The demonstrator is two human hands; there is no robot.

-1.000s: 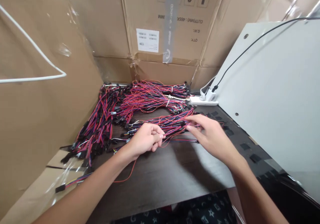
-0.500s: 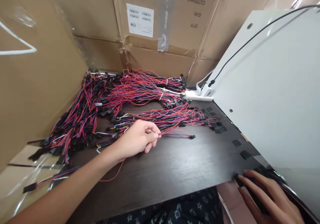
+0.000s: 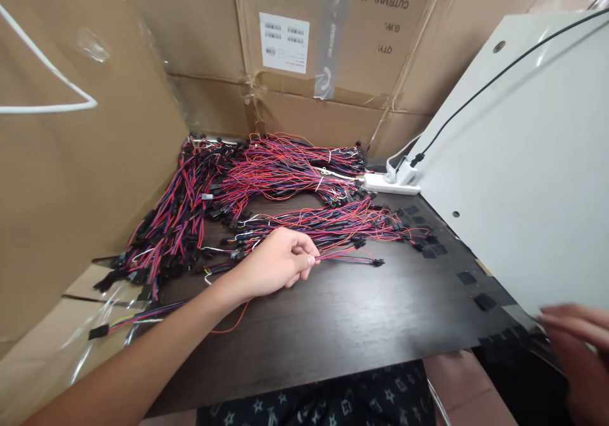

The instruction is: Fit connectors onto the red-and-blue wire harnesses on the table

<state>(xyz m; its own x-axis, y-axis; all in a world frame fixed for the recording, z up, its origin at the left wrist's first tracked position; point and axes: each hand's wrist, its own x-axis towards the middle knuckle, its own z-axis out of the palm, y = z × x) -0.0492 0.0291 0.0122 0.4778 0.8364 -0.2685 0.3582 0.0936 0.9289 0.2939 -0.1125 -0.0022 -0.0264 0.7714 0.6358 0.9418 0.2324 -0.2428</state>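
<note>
My left hand (image 3: 285, 262) pinches a thin bunch of red and dark wires (image 3: 345, 259) over the dark table (image 3: 342, 318); a small black connector (image 3: 378, 262) ends them on the right. Just behind it lies a long bundle of red and black wires (image 3: 333, 223). My right hand (image 3: 578, 343) is at the right edge, blurred and partly out of view, and what its fingers do is unclear. A black connector (image 3: 99, 331) with yellow, red and blue wires sticks out left of my left forearm.
Larger wire piles (image 3: 280, 169) lie at the back and left. A white power strip (image 3: 391, 183) with plugs stands by the white panel (image 3: 523, 134). Cardboard (image 3: 209, 32) walls the back and left. Black tape pieces (image 3: 484, 301) stick near the right edge.
My right hand has moved right and up, away from the black tape pieces at the table's edge. My left hand keeps its pinch on the wires. The whole view has shifted slightly.
</note>
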